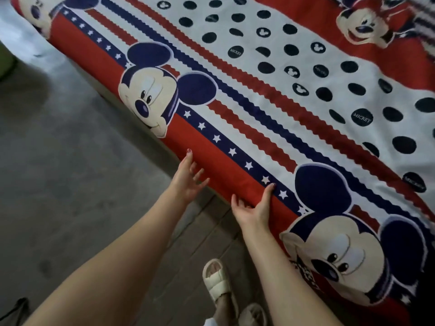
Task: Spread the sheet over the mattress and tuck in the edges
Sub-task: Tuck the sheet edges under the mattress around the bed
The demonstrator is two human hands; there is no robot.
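Along the near side of the mattress, the sheet (270,95) lies spread flat across the top and wraps down over the edge. Print: red border band, navy stripe with white stars, red and navy zigzag stripes, white field with dark dots, large cartoon mouse heads spaced along the border. At least 3 such heads show on the near side, another at the far right.

Left hand (187,180): palm up at the lower edge of the red band, fingers spread and relaxed, fingertips touching or just under the fabric. Nothing gripped. Red polish on the nails.

Right hand (253,208): palm up just beside the left, thumb lying up on the star stripe, fingers reaching toward the underside of the edge. Fingers loose; whether they pinch fabric below, cannot tell for certain, though they look straight.

Both forearms bare, reaching in from the bottom of the view.

Floor (70,172): grey, dull, with tiled lines near the bed. 2 cream slippers (217,281) on the feet below the arms.
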